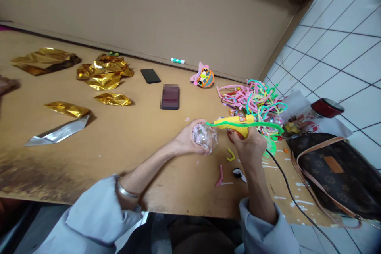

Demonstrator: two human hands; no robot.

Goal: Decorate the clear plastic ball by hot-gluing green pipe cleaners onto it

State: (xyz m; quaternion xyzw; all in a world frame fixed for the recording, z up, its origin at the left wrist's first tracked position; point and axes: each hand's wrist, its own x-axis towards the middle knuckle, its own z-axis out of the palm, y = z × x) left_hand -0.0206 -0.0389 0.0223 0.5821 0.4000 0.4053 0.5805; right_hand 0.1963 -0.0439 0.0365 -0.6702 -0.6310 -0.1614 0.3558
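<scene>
My left hand [190,137] is wrapped round a clear round ball [208,139] with pale pink bits on it, held above the table. In my right hand [251,143] is a yellow hot glue gun [235,123], its nozzle pointing left at the top of the ball. A green fuzzy pipe cleaner [264,126] stretches along the glue gun, its left end close to the nozzle and ball. Whether the nozzle touches the ball I cannot tell. A black cord [285,182] runs from the gun toward the lower right.
A tangle of coloured pipe cleaners [247,97] lies right of a decorated ball with a face [206,77]. Gold foil pieces [104,72], a phone [150,76] and a dark wallet-like item [170,97] are left. A brown handbag [324,166] and red-lidded jar [327,107] stand right.
</scene>
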